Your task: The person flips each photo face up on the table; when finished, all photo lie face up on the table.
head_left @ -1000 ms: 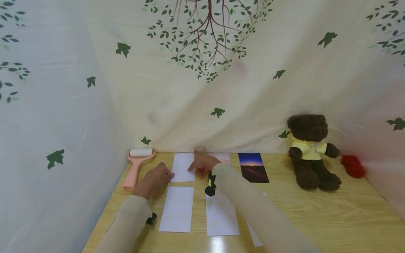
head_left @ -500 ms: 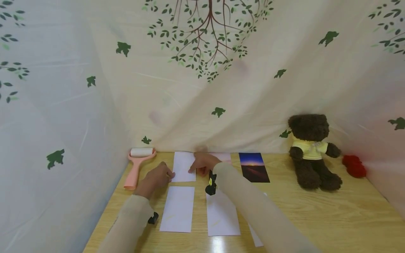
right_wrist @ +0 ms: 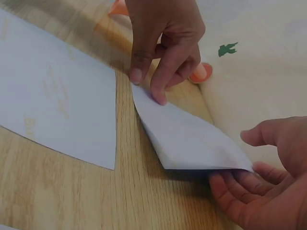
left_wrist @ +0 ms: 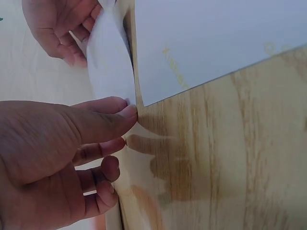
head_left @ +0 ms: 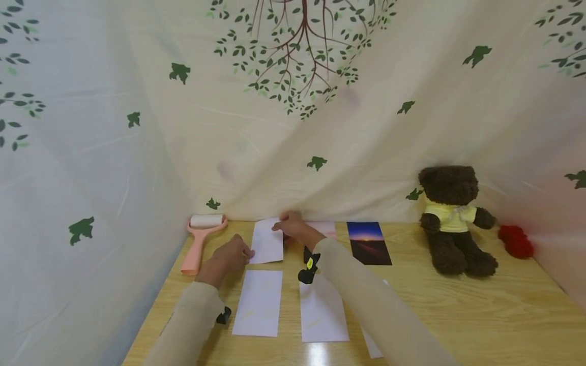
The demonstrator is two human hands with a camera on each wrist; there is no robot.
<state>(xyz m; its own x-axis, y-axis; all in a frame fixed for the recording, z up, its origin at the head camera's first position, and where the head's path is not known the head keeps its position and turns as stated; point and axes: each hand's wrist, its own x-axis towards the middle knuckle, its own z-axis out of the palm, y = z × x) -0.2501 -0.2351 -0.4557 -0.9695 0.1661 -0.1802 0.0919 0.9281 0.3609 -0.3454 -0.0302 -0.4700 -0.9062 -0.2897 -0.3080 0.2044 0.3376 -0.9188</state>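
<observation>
A: Where does the curved white paper sheet (head_left: 267,245) sit?
B: At the back of the wooden table (head_left: 458,315), right of the pink-handled lint roller (head_left: 196,249) and beyond a second white sheet (head_left: 258,303); its right edge is raised.
A: And the hands?
B: The left hand (head_left: 230,254) pinches its near-left corner; the right hand (head_left: 298,229) has fingers beneath its far-right corner, thumb apart.
</observation>
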